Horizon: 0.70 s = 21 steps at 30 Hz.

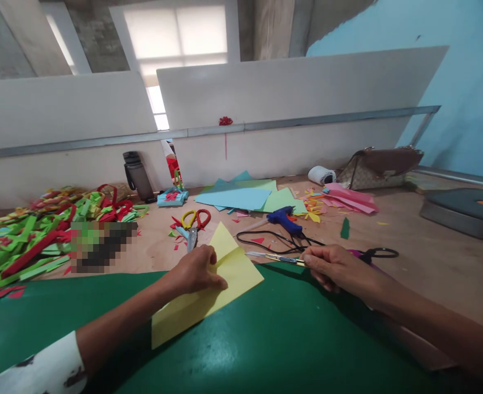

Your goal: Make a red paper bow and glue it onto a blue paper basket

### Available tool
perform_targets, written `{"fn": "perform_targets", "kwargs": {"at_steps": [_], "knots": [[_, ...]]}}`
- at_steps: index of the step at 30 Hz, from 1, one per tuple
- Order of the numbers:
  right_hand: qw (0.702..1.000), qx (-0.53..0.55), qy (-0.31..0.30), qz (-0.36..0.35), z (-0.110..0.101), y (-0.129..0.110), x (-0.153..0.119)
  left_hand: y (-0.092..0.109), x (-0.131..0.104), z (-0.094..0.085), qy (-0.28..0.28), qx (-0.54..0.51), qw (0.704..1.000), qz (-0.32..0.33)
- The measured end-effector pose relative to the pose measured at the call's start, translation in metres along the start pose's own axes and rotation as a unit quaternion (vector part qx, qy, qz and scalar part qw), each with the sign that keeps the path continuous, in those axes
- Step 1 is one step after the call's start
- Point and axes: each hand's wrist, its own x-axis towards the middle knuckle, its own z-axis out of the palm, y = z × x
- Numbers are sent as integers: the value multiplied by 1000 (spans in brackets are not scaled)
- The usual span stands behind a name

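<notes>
A sheet of yellow paper [225, 279] lies at a slant over the green mat, with a crease near its upper end. My left hand [198, 271] grips the paper near its middle, thumb on top and fingers curled. In my right hand [331, 265] is a utility knife [284, 259], its blade pointing left at the paper's upper right edge. Whether the blade touches the paper I cannot tell. Scissors [194, 224] with red and yellow handles lie just beyond my left hand. A blue glue gun [284, 220] rests beyond the knife, its black cord looping toward it.
The green mat [266, 334] covers the table's near side. Green and red paper strips [31, 241] heap up at left. Farther back are a bottle [138, 178], blue sheets [235, 196], pink paper [351, 198], a white roll [321, 175] and a handbag [378, 167]. A dark case [463, 210] sits right.
</notes>
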Motion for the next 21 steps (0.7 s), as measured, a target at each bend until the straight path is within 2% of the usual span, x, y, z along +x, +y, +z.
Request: {"fn": "perform_targets", "kwargs": {"at_steps": [9, 12, 16, 21], "knots": [[999, 47, 1, 15, -3, -3, -7, -8, 8, 23, 56, -118, 989, 70], [997, 74, 15, 24, -3, -2, -10, -8, 6, 20, 32, -152, 984, 92], [992, 116, 40, 27, 0, -2, -15, -10, 3, 6, -17, -171, 978, 119], [995, 91, -28, 43, 7, -1, -25, -17, -3, -8, -68, -169, 975, 129]]}}
